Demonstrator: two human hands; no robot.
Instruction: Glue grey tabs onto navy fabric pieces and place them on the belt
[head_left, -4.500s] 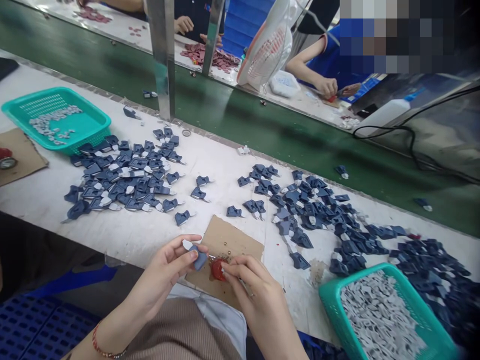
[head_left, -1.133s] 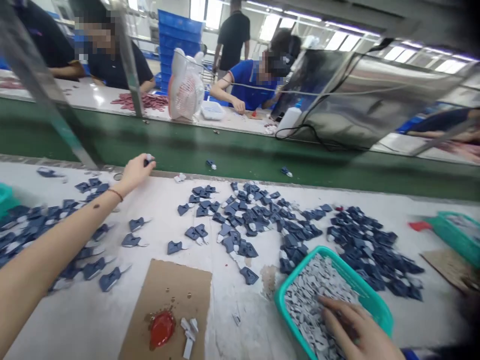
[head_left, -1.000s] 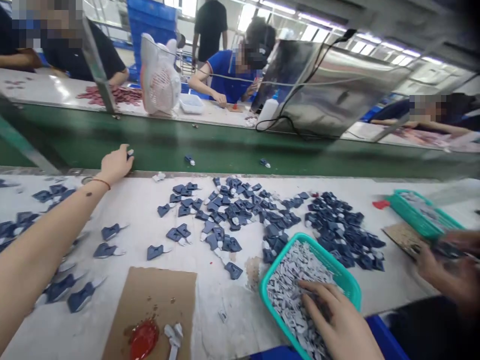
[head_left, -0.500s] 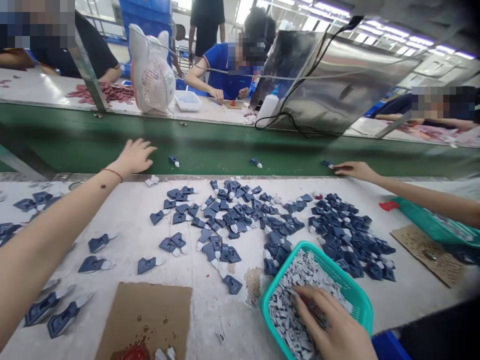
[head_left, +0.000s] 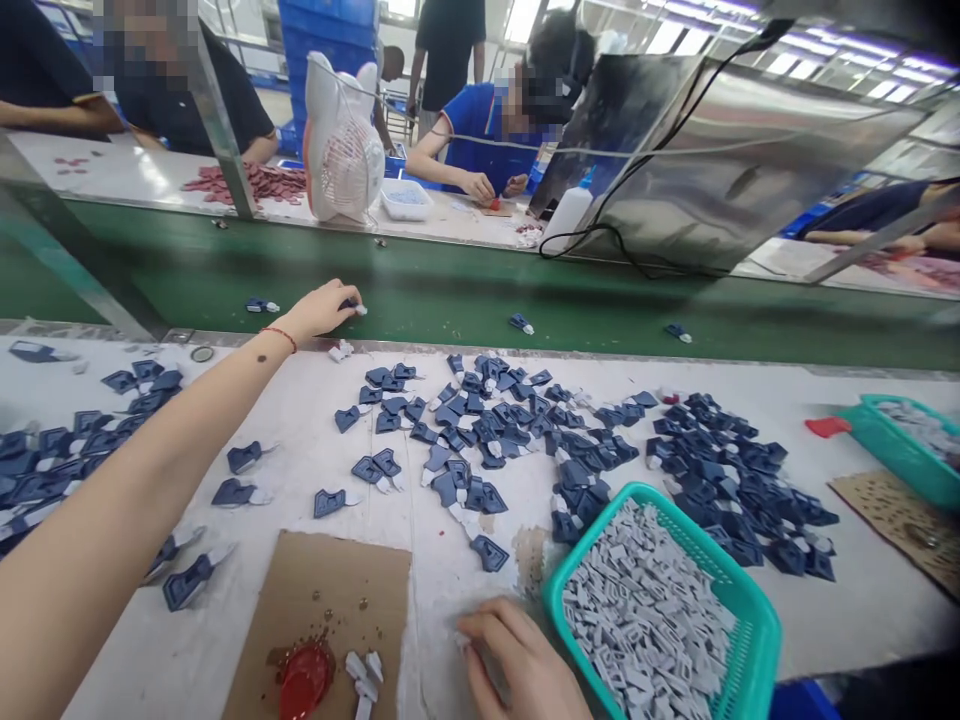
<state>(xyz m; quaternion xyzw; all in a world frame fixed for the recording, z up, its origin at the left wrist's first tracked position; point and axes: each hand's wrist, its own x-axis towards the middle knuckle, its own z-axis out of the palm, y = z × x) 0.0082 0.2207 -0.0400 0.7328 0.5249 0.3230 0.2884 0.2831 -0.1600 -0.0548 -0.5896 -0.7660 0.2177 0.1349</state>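
Observation:
My left hand (head_left: 328, 308) reaches over the green belt (head_left: 442, 300), its fingers closed round a dark blue piece with a white tip (head_left: 349, 304). Low in the view, my right hand (head_left: 517, 655) is beside the teal basket (head_left: 757, 640) of small grey parts (head_left: 645, 600), its thumb and fingertips pinched on a small pale piece (head_left: 462, 640). Between the hands, many dark blue pieces (head_left: 480, 410) are strewn on the white table (head_left: 442, 570). A cardboard sheet (head_left: 337, 560) with a red blob (head_left: 306, 680) and grey parts (head_left: 364, 680) lies left of my right hand.
Other blue pieces (head_left: 521, 323) lie on the belt. Across it, a person in blue (head_left: 484, 130) works at a bench near a white bottle (head_left: 570, 212) and a metal panel (head_left: 750, 170). At the right are a second teal basket (head_left: 900, 470) and cardboard (head_left: 900, 530).
My left hand has closed on a blue piece on the belt. My right hand has left the basket and moved left to the table. Another person's hand at the right has gone from view.

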